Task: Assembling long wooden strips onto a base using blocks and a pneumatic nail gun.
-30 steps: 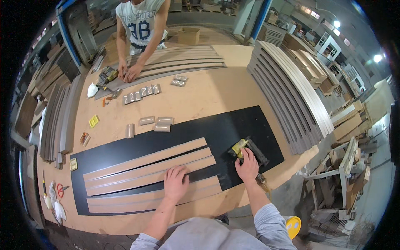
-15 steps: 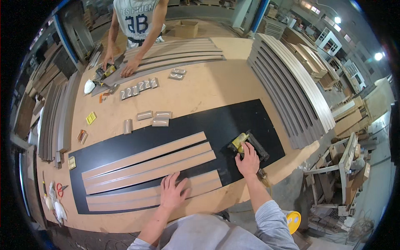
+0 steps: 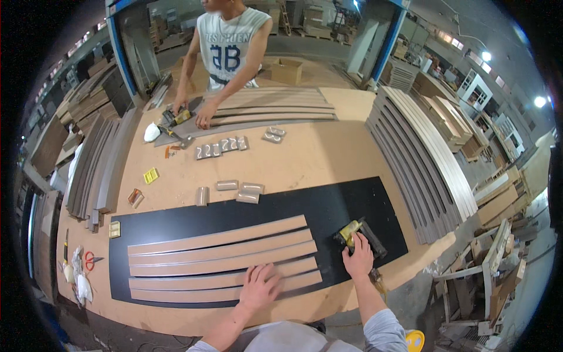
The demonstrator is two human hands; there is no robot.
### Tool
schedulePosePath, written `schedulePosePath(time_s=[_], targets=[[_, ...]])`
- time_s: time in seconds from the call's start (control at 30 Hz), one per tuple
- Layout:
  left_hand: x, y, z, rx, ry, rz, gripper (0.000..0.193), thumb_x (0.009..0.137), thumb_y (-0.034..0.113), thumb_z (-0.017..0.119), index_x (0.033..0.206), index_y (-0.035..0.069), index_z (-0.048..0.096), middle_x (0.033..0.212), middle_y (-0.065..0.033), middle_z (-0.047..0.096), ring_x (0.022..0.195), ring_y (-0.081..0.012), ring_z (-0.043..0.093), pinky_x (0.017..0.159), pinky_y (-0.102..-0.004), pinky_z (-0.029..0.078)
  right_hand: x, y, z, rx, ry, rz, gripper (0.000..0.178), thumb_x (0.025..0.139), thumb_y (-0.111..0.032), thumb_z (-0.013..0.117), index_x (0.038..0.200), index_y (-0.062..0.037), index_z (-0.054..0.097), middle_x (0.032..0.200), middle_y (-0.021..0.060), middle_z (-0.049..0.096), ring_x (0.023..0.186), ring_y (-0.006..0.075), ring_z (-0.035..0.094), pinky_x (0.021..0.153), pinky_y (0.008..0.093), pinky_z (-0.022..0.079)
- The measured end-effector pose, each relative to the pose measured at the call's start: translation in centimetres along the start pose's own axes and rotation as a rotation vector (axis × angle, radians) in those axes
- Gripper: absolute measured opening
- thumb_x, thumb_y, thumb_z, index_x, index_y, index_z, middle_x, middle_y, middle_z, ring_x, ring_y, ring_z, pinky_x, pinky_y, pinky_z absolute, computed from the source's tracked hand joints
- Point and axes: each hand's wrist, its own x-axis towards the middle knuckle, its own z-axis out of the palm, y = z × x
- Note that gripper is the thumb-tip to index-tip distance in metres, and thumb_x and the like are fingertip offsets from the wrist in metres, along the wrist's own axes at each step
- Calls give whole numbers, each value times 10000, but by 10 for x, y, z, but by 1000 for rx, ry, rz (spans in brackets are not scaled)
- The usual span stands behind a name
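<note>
At the near table edge, the left hand (image 3: 258, 287) lies spread flat on the nearest wooden slat (image 3: 226, 280), which rests on the black mat (image 3: 328, 205). The slat looks thin, stiff and light, best pinned mid-length. Just beyond, the right hand (image 3: 358, 261) grips a yellow-and-black nailer (image 3: 359, 234), likely heavy.

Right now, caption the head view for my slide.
Left hand flat on wood strips, right hand gripping a yellow-black power tool.
</note>
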Motion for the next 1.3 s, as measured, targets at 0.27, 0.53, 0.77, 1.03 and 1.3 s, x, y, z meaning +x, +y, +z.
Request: schedulePosePath(time_s=[0.27, 0.53, 0.77, 1.03, 1.3], targets=[[-2, 5, -11, -11, -147, -114, 484, 927, 391, 691, 1384, 241, 638, 1515, -94, 508, 1439, -324, 424, 1227, -607, 248, 4, -8, 2, 40, -18, -23, 578, 859, -210, 728, 1408, -134, 563, 1447, 95, 569, 1259, 352, 589, 1017, 492, 502], [-2, 3, -9, -109, -71, -82, 538, 943, 394, 677, 1426, 171, 598, 1514, -90, 502, 1472, -297, 395, 1243, -618, 219, 0, -1, 4, -6, -4, -20, 636, 858, -167, 730, 1460, -163, 524, 1471, 101, 537, 1282, 356, 575, 1027, 482, 496], [7, -2, -16, -95, 21, -60, 417, 884, 322, 757, 1262, 157, 697, 1369, -67, 574, 1377, -288, 476, 1179, -569, 327, 1, -6, 3, 7, -11, -14, 632, 856, -170, 730, 1453, -144, 527, 1467, 104, 543, 1288, 359, 571, 1027, 493, 497], [91, -89, -21, -132, 318, -217, 531, 863, 225, 760, 1360, 124, 604, 1402, -146, 586, 1309, -368, 540, 1080, -529, 456, 4, -6, 4, -20, 8, -6, 629, 846, -191, 740, 1442, -174, 539, 1467, 71, 547, 1249, 338, 592, 995, 492, 506], [184, -167, 3, -173, 71, -609, 780, 830, 220, 789, 1522, 128, 443, 1450, -158, 556, 1348, -382, 513, 1100, -524, 440, 0, -1, 6, -53, 64, -45, 615, 807, -196, 747, 1395, -172, 567, 1395, 61, 584, 1226, 317, 608, 964, 478, 523]])
